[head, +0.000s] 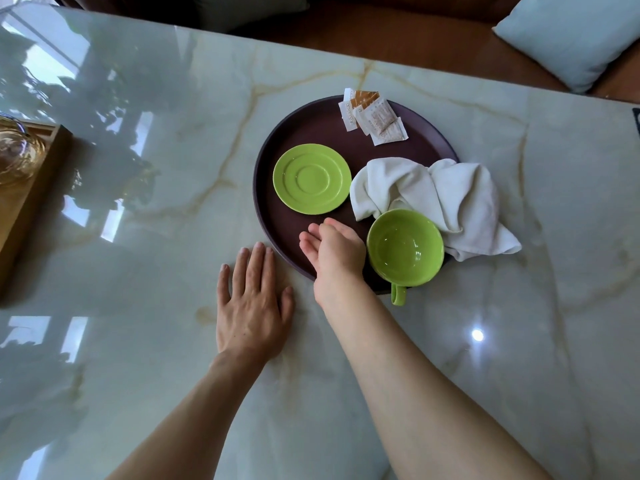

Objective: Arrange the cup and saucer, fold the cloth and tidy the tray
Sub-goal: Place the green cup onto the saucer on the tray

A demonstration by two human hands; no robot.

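Note:
A round dark purple tray (298, 133) lies on the marble table. On its left part sits a green saucer (311, 178). A green cup (405, 247) stands upright at the tray's near right edge, its handle pointing toward me over the rim. A crumpled white cloth (450, 199) lies behind the cup, spilling off the tray's right side. Several sugar sachets (374, 116) lie fanned at the tray's far edge. My left hand (252, 303) rests flat on the table just left of the tray. My right hand (336, 251) hovers over the tray beside the cup, fingers loosely apart, holding nothing.
A wooden tray (31, 188) with a glass vessel (14, 154) stands at the table's left edge. Beyond the table's far edge are a brown seat and a pale blue cushion (568, 36). The glossy marble table (138, 237) reflects windows.

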